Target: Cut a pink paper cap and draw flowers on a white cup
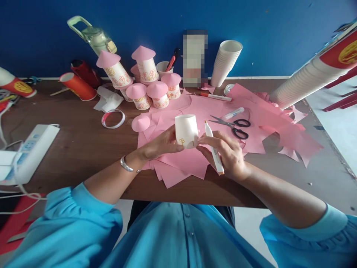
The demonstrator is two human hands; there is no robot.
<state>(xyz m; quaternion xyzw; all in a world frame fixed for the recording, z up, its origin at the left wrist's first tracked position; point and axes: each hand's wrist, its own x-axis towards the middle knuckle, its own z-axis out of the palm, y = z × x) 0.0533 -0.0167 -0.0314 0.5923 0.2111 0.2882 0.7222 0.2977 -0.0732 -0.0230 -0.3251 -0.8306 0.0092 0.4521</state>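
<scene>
While fingers cover its base, the paper cup (186,129) shows one small drawing.

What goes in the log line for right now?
left hand: holds white paper cup | right hand: holds marker, touches cup | under: pink paper

White paper cup (186,130) bears a yellow flower drawing; pink paper sheets (195,111) cover the brown table (78,149).

The white paper cup (186,130) looks matt and smooth, and the pink paper sheets (195,111) under it are thin, matt craft paper with ragged cut edges. The wooden table (78,149) is dark brown with a dull sheen, the marker (213,149) is glossy white plastic, and the scissors (231,124) have shiny metal blades and black plastic handles.
</scene>
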